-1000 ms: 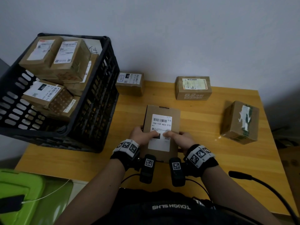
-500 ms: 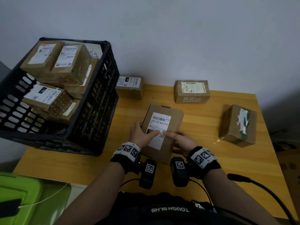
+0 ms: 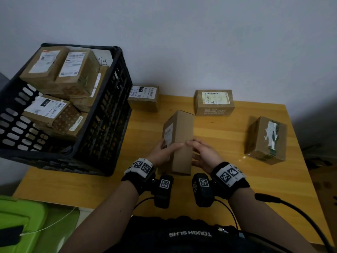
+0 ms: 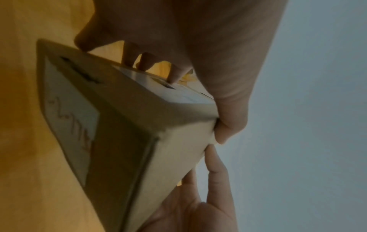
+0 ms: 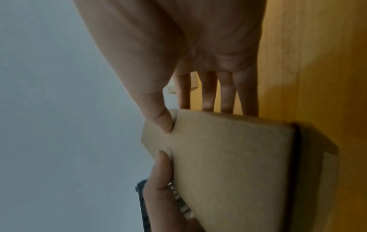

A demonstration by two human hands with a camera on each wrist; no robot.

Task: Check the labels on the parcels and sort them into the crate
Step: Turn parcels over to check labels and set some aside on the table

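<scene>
A plain brown parcel (image 3: 182, 139) stands tipped up on its long edge on the wooden table (image 3: 218, 176), its white label turned to the left. My left hand (image 3: 164, 152) grips its left side, fingers on the labelled face and thumb on the top edge. From the right, my right hand (image 3: 204, 154) holds it with the thumb on top and the fingers along the far face. The left wrist view shows the parcel (image 4: 123, 125) blurred under my left hand (image 4: 198, 47). The right wrist view shows its bare face (image 5: 228, 157) below my right hand (image 5: 188, 39). The black crate (image 3: 102, 134) stands left, holding several labelled parcels.
Three more parcels lie on the table: one by the crate (image 3: 143, 97), one at the back (image 3: 214, 102), and a taped one at the right (image 3: 266, 139). A green bin (image 3: 18, 216) sits low left. A black cable (image 3: 291, 210) runs along the near right edge.
The parcel lay flat with its label up; both hands have turned it up onto its edge, so the label now faces left.
</scene>
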